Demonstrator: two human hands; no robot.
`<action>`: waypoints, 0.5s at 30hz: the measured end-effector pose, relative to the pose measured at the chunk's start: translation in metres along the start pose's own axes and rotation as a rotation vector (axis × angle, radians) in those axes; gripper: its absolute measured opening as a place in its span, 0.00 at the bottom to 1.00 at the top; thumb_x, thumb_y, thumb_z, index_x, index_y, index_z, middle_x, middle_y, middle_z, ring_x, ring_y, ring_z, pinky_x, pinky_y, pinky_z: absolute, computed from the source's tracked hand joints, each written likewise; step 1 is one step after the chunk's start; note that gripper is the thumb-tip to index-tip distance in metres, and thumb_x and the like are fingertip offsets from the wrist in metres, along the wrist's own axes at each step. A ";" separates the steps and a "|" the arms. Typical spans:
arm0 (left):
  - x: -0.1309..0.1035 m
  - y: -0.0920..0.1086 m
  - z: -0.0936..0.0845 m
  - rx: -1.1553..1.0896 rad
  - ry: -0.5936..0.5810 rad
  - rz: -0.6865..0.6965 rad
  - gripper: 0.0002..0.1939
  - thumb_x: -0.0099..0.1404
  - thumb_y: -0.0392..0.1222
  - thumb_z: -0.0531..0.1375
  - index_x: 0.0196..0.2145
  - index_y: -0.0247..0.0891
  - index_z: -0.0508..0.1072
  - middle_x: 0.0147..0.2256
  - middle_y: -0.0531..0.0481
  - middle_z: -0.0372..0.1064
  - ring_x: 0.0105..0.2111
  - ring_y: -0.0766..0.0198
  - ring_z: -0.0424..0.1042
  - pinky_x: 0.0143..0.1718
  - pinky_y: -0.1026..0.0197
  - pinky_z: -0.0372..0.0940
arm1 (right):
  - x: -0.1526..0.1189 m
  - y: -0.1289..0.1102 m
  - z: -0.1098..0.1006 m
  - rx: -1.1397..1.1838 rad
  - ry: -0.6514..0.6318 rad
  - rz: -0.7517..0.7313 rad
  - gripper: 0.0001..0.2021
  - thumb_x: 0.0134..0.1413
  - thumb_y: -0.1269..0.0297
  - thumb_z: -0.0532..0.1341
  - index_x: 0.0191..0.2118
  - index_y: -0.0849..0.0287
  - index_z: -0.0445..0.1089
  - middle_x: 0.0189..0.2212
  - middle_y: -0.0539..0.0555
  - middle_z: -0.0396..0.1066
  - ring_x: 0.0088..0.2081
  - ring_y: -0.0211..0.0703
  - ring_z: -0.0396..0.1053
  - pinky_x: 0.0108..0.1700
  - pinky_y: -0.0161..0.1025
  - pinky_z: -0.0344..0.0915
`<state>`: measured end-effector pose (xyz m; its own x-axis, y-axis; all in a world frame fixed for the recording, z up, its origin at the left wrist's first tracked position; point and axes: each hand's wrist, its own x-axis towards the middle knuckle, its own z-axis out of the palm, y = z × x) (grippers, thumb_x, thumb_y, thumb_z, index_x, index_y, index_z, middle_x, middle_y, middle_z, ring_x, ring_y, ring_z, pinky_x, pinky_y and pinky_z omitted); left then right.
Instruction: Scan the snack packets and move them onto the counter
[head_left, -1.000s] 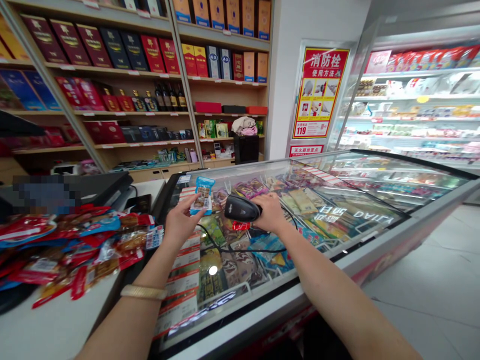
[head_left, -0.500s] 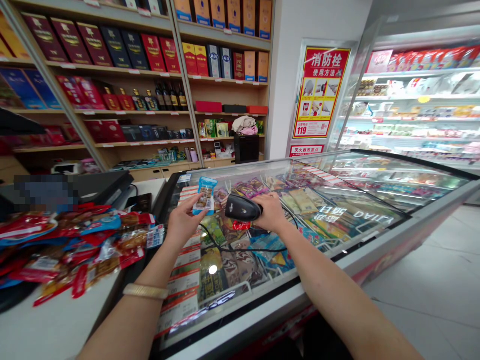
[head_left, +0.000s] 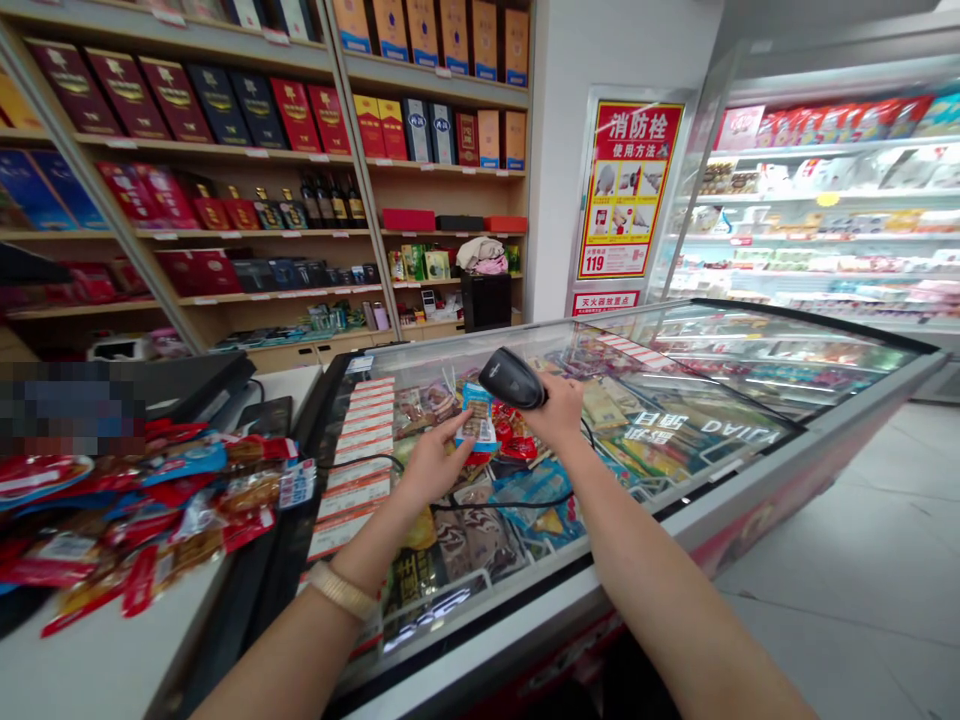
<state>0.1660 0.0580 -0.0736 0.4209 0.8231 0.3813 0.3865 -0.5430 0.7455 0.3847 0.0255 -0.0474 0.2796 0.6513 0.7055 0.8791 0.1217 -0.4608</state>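
Note:
My left hand [head_left: 441, 455] pinches a small blue-and-clear snack packet [head_left: 478, 412] with brown food inside, above the glass lid of a chest freezer [head_left: 525, 620]. Close by on the right, my right hand [head_left: 559, 408] is wrapped round the handle of a black barcode scanner [head_left: 513, 378]. The scanner's head points left, over the upper edge of the packet. Its black cable [head_left: 517, 503] loops across the glass below both hands. Red packets [head_left: 516, 432] show beneath the scanner, just right of the blue one.
A heap of red and blue snack packets [head_left: 150, 500] covers much of the white counter [head_left: 112, 660] on the left. Price labels [head_left: 349, 470] line the freezer's left side. Shelves of boxes and bottles [head_left: 262, 145] stand behind, and a lit display fridge [head_left: 832, 220] is at the right.
My left hand has carried the blue packet to the right, close to the red packets. My right hand has raised the scanner slightly and shifted it right.

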 end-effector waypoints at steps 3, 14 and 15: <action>0.002 -0.003 0.012 0.150 -0.123 0.070 0.29 0.64 0.43 0.59 0.62 0.37 0.71 0.61 0.39 0.69 0.61 0.51 0.69 0.63 0.48 0.61 | 0.000 0.000 0.002 -0.002 -0.003 -0.010 0.13 0.44 0.59 0.65 0.38 0.56 0.77 0.38 0.57 0.80 0.42 0.54 0.73 0.48 0.46 0.55; -0.008 -0.008 -0.042 0.479 -0.019 0.236 0.30 0.60 0.43 0.64 0.61 0.41 0.72 0.62 0.36 0.65 0.61 0.45 0.67 0.62 0.44 0.63 | -0.003 0.002 0.005 -0.028 -0.026 -0.031 0.14 0.44 0.59 0.65 0.40 0.55 0.76 0.39 0.58 0.79 0.44 0.55 0.73 0.49 0.46 0.55; -0.007 -0.009 -0.059 0.524 0.001 0.205 0.29 0.59 0.43 0.64 0.59 0.41 0.74 0.61 0.36 0.68 0.60 0.44 0.69 0.61 0.44 0.63 | -0.004 0.002 0.005 -0.031 -0.031 -0.035 0.14 0.44 0.59 0.65 0.39 0.55 0.76 0.38 0.58 0.79 0.44 0.55 0.73 0.49 0.46 0.55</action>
<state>0.1113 0.0663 -0.0507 0.5300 0.6919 0.4903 0.6531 -0.7018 0.2845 0.3832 0.0274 -0.0536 0.2369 0.6698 0.7038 0.8998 0.1218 -0.4189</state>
